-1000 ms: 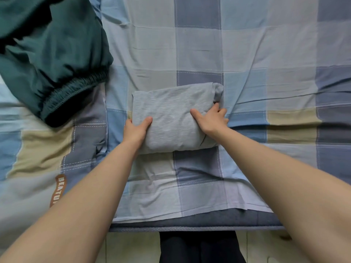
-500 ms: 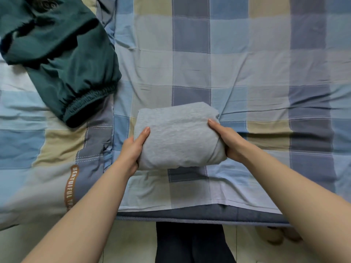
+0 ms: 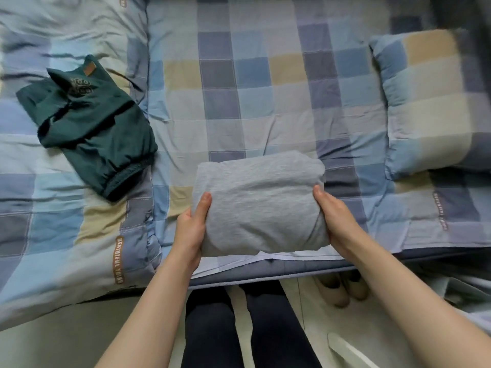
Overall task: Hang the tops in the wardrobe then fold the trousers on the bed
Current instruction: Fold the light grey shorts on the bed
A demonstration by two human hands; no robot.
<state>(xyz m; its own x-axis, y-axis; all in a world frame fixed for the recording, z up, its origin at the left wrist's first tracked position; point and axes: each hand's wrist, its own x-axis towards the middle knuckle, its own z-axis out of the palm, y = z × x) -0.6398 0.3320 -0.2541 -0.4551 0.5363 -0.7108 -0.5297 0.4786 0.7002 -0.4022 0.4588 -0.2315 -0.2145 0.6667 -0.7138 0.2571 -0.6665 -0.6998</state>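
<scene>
- At the near edge of the bed (image 3: 265, 272): folded grey trousers (image 3: 259, 203), a compact bundle, held between both hands above the checked sheet (image 3: 233, 107).
- Left hand (image 3: 190, 229): against the bundle's left side, thumb laid up along the top face, fingers hidden underneath. Grip closed round the fabric.
- Right hand (image 3: 334, 219): against the bundle's right side, thumb on the top edge, fingers tucked under and out of sight. Grip likewise closed round the fabric.
- Bundle's lower edge level with the mattress border; whether lifted clear of the sheet or resting on it, cannot tell.
- Far left, on the rumpled checked quilt (image 3: 53, 203): green trousers (image 3: 93, 126), loosely folded, elastic cuff towards the viewer, small brown label near the top. Well apart from the grey bundle, untouched by either hand.
- Brown lettering strip on the quilt's near part, below the green garment.
- Far right: checked pillow (image 3: 430, 107), lying flat, apart from the right hand.
- Below the bed edge: dark-clad legs (image 3: 239, 328) on a pale floor (image 3: 53, 341), a pair of beige slippers (image 3: 342, 288) partly under the bed frame to the right.
- Edges of the frame blurred; finer detail there not legible.
</scene>
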